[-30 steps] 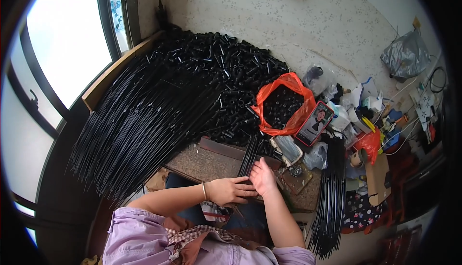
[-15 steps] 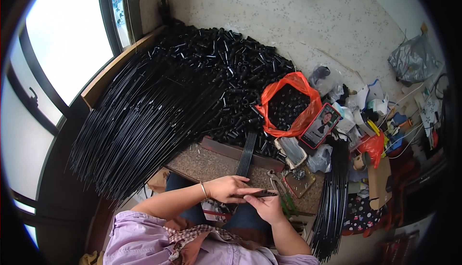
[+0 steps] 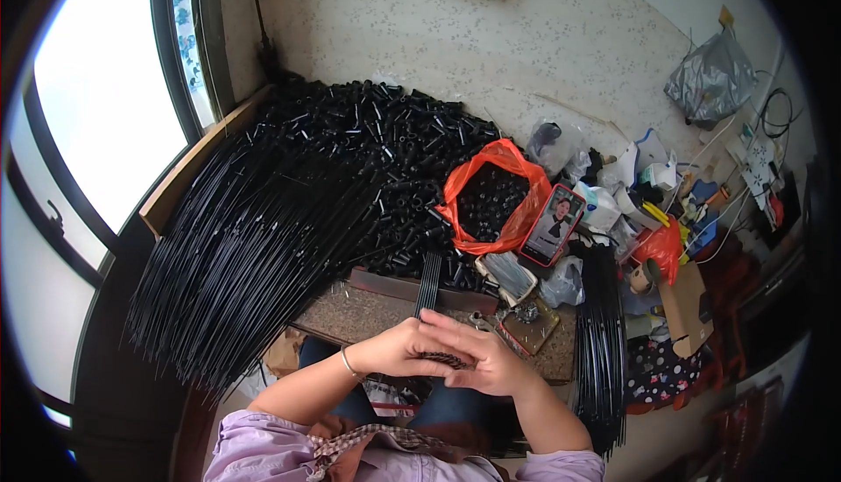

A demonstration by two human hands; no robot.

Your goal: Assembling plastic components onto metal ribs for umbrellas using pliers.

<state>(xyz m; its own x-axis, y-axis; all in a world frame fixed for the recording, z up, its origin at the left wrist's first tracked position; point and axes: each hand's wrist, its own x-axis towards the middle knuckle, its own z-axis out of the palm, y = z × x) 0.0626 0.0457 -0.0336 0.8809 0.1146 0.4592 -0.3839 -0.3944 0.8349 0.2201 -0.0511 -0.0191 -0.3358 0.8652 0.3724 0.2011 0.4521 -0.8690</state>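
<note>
My left hand [image 3: 394,348], with a bangle at its wrist, is closed round a bundle of thin black rods [image 3: 427,285]. Their clustered near ends show as a dark textured patch between my hands. My right hand [image 3: 491,361] presses against this end, its fingers stretched out over the left hand's fingers and its thumb below. The rods run away from me across a dark wooden strip [image 3: 385,288] on the speckled tabletop [image 3: 328,314]. My hands hide the middle of the bundle.
Long black rods [image 3: 254,246] fan out at left; more [image 3: 600,342] hang at right. Behind lie heaped short black tubes [image 3: 377,123]. An orange-red bag [image 3: 451,202] of small black parts, a phone [image 3: 554,226], a clear case [image 3: 510,279] and a small tray [image 3: 530,329] stand right.
My right hand has moved from pinching the bundle's near end to lying over it and the left fingers. The view has shifted, so the wall and the table sit lower and further left.
</note>
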